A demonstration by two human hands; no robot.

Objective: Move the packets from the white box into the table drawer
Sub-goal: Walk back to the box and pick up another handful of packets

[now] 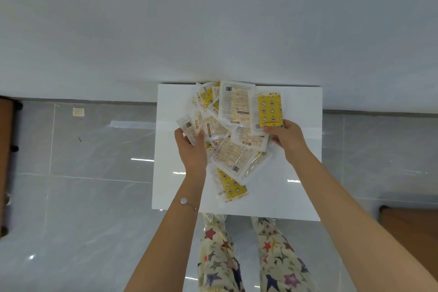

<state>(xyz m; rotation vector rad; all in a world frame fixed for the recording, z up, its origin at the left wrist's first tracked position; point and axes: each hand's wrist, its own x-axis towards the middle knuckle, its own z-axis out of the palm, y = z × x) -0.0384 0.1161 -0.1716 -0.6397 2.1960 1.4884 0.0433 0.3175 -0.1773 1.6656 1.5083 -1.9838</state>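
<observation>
Several packets, some yellow with a star print and others pale with printed text, lie in a loose pile (231, 156) on a white rectangular surface (298, 149) in front of me. No walls or rim show on it, so I cannot tell whether it is the drawer, the box or a table top. My left hand (192, 149) grips a few pale packets (188, 129) at the pile's left edge. My right hand (288, 137) pinches the near end of a yellow packet (270, 109) at the pile's right side.
A pale wall (213, 19) stands behind the white surface. Glossy grey floor tiles (83, 185) lie on both sides. Brown furniture shows at the left edge (4, 161) and at the lower right (412, 227). My legs in star-print trousers (248, 256) stand below.
</observation>
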